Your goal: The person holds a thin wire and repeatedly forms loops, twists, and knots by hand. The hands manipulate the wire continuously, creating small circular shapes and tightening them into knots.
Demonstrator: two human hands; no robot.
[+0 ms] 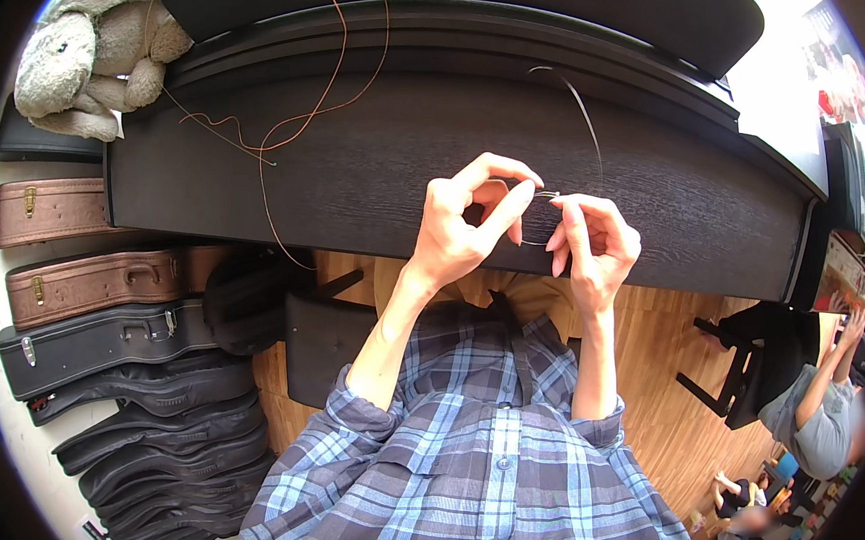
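My left hand (466, 219) pinches a thin metallic wire string (545, 194) between thumb and index finger. My right hand (595, 247) pinches the same string close by, at a small bright end. Part of the string bows down between the hands, and a silvery strand (585, 112) arcs up behind my right hand; whether it is the same piece I cannot tell. Both hands are above the front part of a dark wooden piano-like cabinet (365, 162). Coiled copper-coloured strings (301, 119) lie loosely across its left half, one tail hanging over the front edge.
A plush animal (61, 66) sits at the upper left. Hard instrument cases (88, 286) and several black soft cases (173, 438) stand at the left. A black bench (325, 353) is near my left arm. At the right are another seat (770, 359) and a seated person (818, 408).
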